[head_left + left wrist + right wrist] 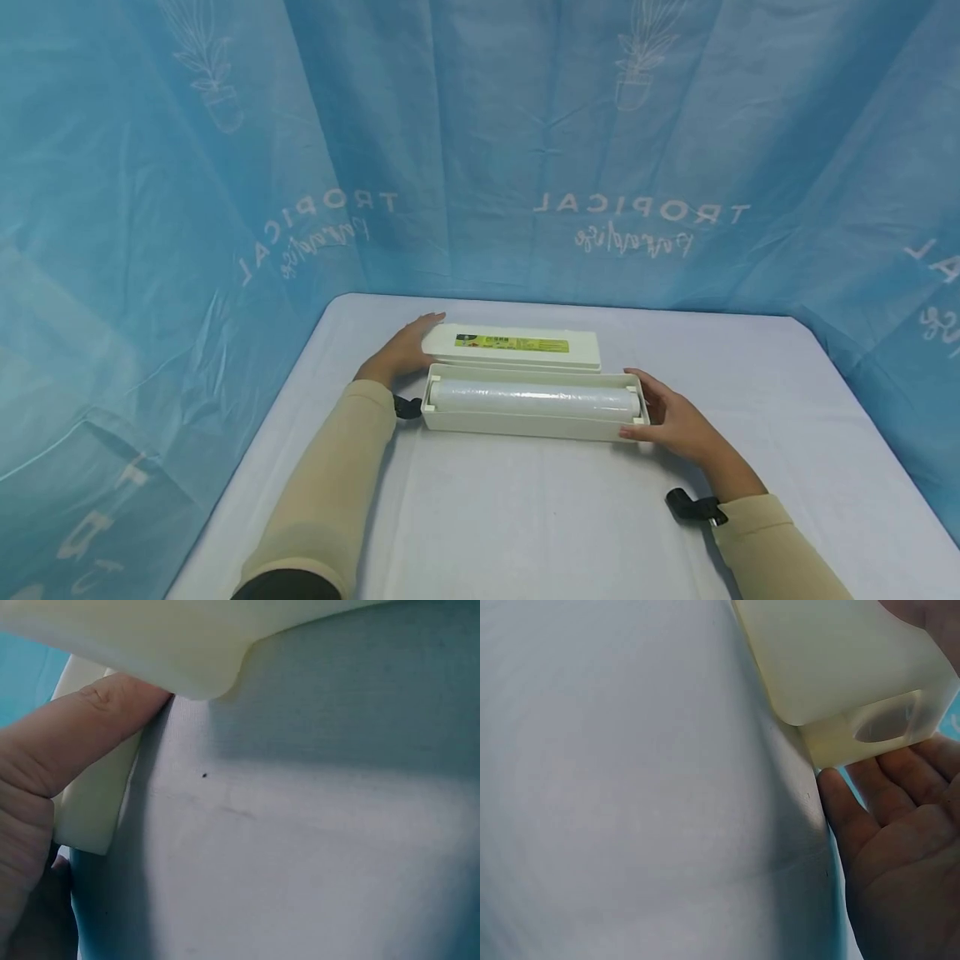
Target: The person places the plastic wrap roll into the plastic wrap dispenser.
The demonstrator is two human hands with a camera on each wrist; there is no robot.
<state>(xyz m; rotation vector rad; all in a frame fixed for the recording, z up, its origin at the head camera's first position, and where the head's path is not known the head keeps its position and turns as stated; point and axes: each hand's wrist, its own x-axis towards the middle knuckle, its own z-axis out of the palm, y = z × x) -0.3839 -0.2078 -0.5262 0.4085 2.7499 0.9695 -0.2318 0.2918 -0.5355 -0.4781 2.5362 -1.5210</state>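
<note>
A cream plastic cling film box [517,426] lies lengthwise on the white cloth, its top uncovered. Inside it sits a roll of cling film [532,400]. Directly behind is the box's lid [465,360], a long cream piece with a yellow-green label. My left hand [405,349] grips the lid's left end, thumb at the front and fingers at the back; in the left wrist view the thumb [97,712] lies against it. At the box's right end my right hand [678,423] holds it between thumb and fingers. The right wrist view shows that end's oval hole [889,724].
A white cloth [525,517] covers the table. Blue curtains [487,150] with mirrored lettering hang behind it and along both sides. Black wrist camera mounts [693,507] stick out near both cuffs, the left one close to the box's left end.
</note>
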